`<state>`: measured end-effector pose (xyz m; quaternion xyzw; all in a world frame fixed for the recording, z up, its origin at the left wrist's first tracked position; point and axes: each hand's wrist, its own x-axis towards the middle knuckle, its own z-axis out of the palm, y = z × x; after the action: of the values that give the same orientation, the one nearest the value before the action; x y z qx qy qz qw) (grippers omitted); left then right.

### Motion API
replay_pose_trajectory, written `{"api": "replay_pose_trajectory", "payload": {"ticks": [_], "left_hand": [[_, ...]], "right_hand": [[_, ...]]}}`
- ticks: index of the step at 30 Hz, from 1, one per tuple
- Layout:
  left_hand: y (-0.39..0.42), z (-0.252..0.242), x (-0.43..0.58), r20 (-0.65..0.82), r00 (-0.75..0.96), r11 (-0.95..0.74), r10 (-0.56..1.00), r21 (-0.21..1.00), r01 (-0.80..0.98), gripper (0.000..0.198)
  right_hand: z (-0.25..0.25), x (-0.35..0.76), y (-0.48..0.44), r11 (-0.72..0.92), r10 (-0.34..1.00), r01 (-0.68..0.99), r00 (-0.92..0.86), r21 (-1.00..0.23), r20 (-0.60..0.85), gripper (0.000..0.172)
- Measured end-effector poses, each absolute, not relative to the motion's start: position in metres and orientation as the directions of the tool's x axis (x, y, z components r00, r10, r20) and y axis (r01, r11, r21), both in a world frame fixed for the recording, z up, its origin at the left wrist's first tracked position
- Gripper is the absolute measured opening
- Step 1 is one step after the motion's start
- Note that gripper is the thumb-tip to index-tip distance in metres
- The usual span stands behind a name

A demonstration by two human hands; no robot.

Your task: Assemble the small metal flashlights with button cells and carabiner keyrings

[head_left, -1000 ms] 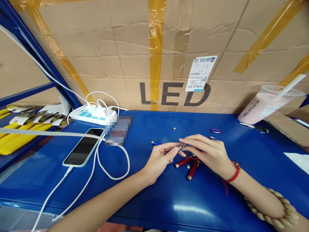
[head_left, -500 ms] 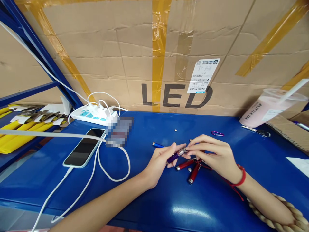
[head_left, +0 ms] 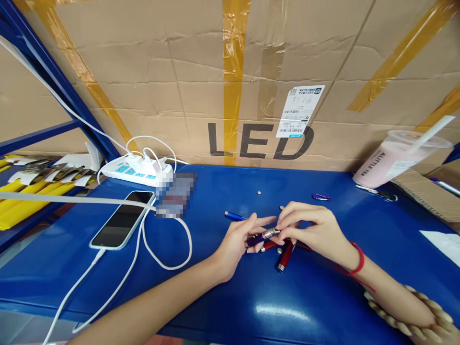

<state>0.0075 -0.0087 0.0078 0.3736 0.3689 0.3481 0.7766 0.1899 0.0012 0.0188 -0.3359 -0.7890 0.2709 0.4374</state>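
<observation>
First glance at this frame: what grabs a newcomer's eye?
Probably the big black LED lettering on the cardboard box behind the blue table. Next, near the middle, the left hand holding a purple tube, the right hand at its silvery end, with red tubes close by. Then the cup of pink drink at far right.

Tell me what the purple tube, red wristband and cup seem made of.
Purple tube: probably metal, glossy, with a silvery ringed end. Red wristband: likely textile cord, matte, with thin trailing strands. Cup: apparently clear plastic, smooth; its upper wall is see-through.
</observation>
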Motion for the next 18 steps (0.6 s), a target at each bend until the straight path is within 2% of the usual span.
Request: {"api": "replay_pose_trajectory", "payload": {"ticks": [5, 9, 18], "left_hand": [[-0.0084, 0.0068, 0.0082, -0.317, 0.492, 0.474, 0.811, 0.848, -0.236, 0.051], [-0.0100, 0.0050, 0.0096, -0.206, 0.507, 0.356, 0.837, 0.909, -0.218, 0.048], [-0.0134, 0.0059, 0.0126, -0.143, 0.482, 0.265, 0.864, 0.944, -0.195, 0.039]], "right_hand": [[0.0192, 0.1895, 0.0023, 0.565, 0.807, 0.278, -0.385, -0.777, 0.449, 0.009], [0.0191, 0.1879, 0.0020, 0.511, 0.826, 0.245, -0.404, -0.824, 0.392, 0.010], [0.0168, 0.1890, 0.0009, 0.497, 0.823, 0.233, -0.433, -0.836, 0.369, 0.007]]}}
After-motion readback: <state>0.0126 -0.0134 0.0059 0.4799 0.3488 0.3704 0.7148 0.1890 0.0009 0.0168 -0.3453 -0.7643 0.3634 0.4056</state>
